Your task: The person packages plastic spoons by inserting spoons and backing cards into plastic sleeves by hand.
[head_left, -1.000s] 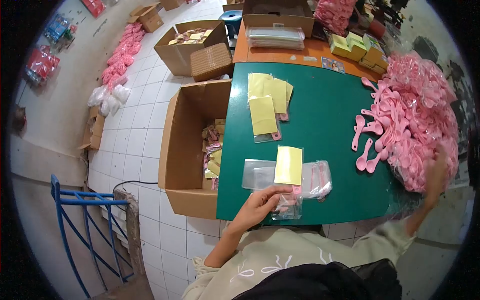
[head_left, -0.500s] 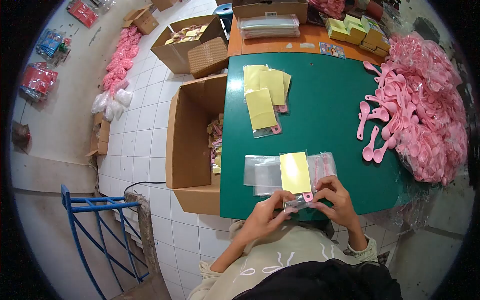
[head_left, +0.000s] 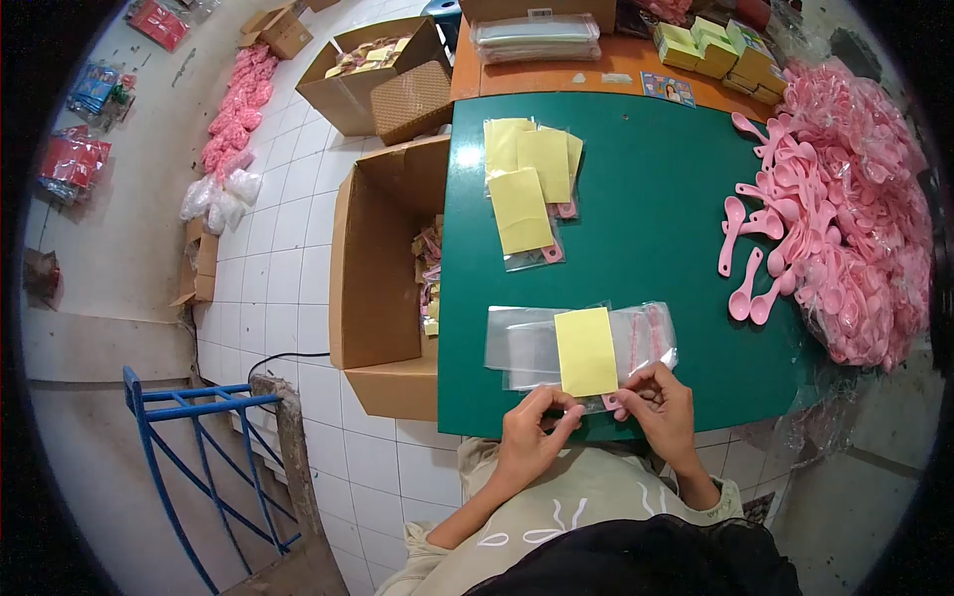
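In front of me lies a clear plastic bag with a yellow card (head_left: 586, 350) in it, and the end of a pink spoon (head_left: 610, 401) shows below the card. My left hand (head_left: 537, 429) pinches at the bag's lower left edge, its fingertips partly hiding what they hold. At the lower right, beside the spoon's handle, my right hand (head_left: 658, 409) is closed on the same edge with thumb and forefinger. Flat clear bags (head_left: 527, 343) lie beneath the card bag. Farther up the table are several bags with yellow cards (head_left: 522, 211) and pink spoon ends.
Loose pink spoons (head_left: 745, 283) and a large heap of bagged spoons (head_left: 865, 219) cover the green table's (head_left: 656, 199) right side. An open cardboard box (head_left: 383, 268) stands against its left edge. Yellow boxes (head_left: 696, 50) and stacked plastic bags (head_left: 537, 40) are at the back.
The bag's lower flap, upright between my fingers before, now lies lower and flatter. My left hand has shifted slightly, and the fingers of both hands have drawn closer to the bag's edge.
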### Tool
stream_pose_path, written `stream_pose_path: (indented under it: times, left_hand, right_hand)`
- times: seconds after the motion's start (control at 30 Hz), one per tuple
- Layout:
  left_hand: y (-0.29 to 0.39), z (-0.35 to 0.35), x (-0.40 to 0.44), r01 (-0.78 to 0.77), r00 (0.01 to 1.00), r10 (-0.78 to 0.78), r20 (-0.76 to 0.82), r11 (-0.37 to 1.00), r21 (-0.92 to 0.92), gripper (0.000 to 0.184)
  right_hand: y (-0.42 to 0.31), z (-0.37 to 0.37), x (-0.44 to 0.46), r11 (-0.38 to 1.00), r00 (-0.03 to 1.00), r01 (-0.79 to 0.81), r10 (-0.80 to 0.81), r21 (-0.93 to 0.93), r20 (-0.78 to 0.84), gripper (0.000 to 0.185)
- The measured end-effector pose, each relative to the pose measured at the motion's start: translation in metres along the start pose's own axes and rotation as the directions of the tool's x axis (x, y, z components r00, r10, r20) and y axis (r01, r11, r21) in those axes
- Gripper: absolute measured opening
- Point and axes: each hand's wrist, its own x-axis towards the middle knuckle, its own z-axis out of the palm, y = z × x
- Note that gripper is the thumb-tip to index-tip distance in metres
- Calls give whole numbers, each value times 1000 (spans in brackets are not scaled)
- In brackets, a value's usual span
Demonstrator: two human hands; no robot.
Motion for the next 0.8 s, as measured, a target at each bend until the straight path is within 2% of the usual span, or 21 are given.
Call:
stream_pose_path:
  times: [0.1, 0.2, 0.3, 0.4, 0.5, 0.6, 0.7, 0.73, 0.77, 0.8]
  left_hand:
    - [2, 10, -1, 16, 986, -58, -156, 966, -258, 12]
    - [-7, 11, -3, -11, 989, -36, -142, 949, -314, 14]
    - [-16, 7, -5, -6, 997, -6, -71, 986, -169, 17]
    - [-5, 6, -4, 69, 993, -85, -83, 981, -180, 26]
    - [8, 5, -3, -49, 990, 42, -137, 998, -43, 43]
    - [20, -8, -2, -131, 988, 136, -74, 989, 73, 56]
    - [40, -26, 25, -298, 943, 312, -112, 946, 126, 52]
    - [49, -36, 40, -306, 943, 310, -121, 951, 51, 54]
    - [58, -43, 58, -316, 942, 311, -129, 948, -25, 57]
    - [64, -47, 79, -377, 875, 436, -213, 887, 266, 54]
  right_hand:
    - [2, 3, 0, 999, 997, 48, -49, -15, -54, 10]
    - [8, 4, -1, 985, 991, 132, -135, -111, -24, 8]
    - [7, 7, -1, 947, 972, 224, -234, -232, -15, 18]
    - [6, 9, -2, 926, 967, 233, -253, -297, -31, 30]
    - [7, 3, -1, 898, 978, 204, -200, -390, 50, 35]
    - [1, -4, 4, 1000, 991, 7, -6, -13, 131, 40]
    - [-24, -32, 22, 979, 970, 163, -136, -124, 200, 37]
    - [-33, -46, 33, 871, 939, 340, -294, -355, 179, 34]
    - [-41, -61, 47, 678, 874, 472, -446, -564, 195, 32]
    - [-47, -71, 61, 612, 892, 340, -451, -714, 39, 33]
